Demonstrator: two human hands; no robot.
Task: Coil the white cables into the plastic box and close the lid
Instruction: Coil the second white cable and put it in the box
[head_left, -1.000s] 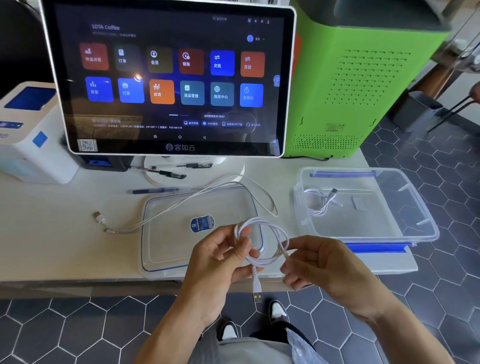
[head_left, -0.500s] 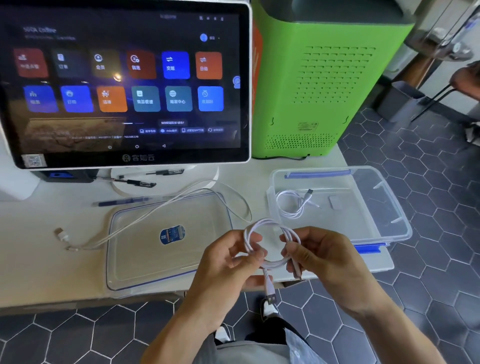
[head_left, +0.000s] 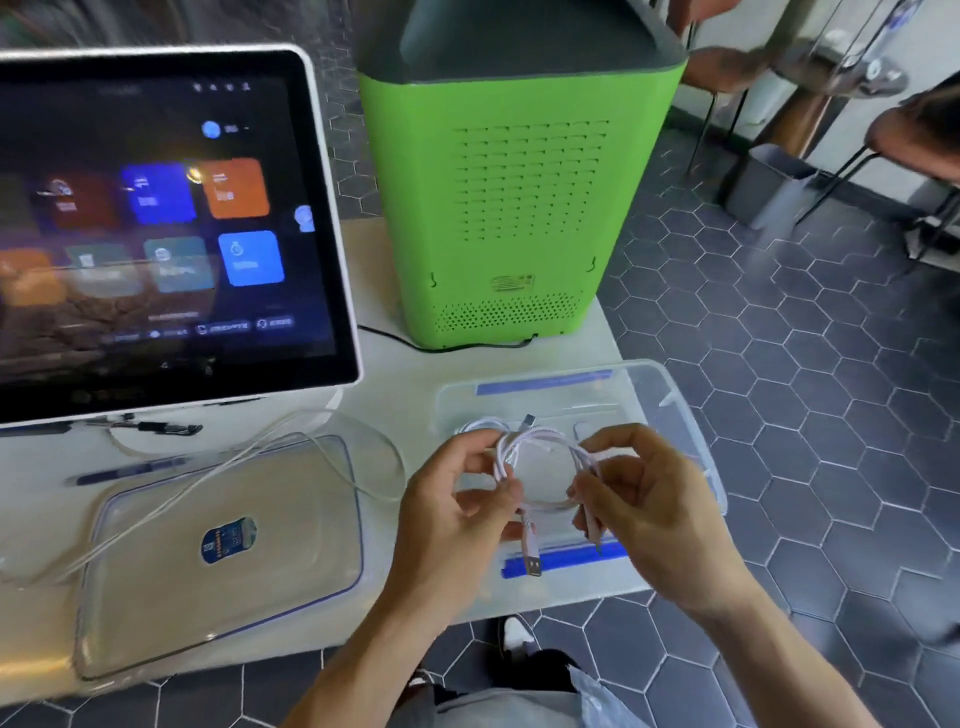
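A coiled white cable (head_left: 540, 447) hangs between both hands, its USB plug (head_left: 531, 564) dangling below. My left hand (head_left: 457, 514) pinches the coil's left side and my right hand (head_left: 649, 499) pinches its right side. The coil is held above the clear plastic box (head_left: 670, 395) with blue clips, at the table's right end. Another small coiled cable lies in the box, mostly hidden behind my hands. The box's clear lid (head_left: 218, 551), with a blue sticker, lies flat to the left. A loose white cable (head_left: 270, 457) runs across that lid.
A touchscreen terminal (head_left: 156, 223) stands at the back left, with pens (head_left: 130, 470) under it. A green machine (head_left: 514, 208) sits behind the box, its black cord on the table. The table edge runs just in front of lid and box; hex-tiled floor lies beyond.
Both hands have carried the coiled cable to the right, from in front of the lid to above the box. The view has swung right.
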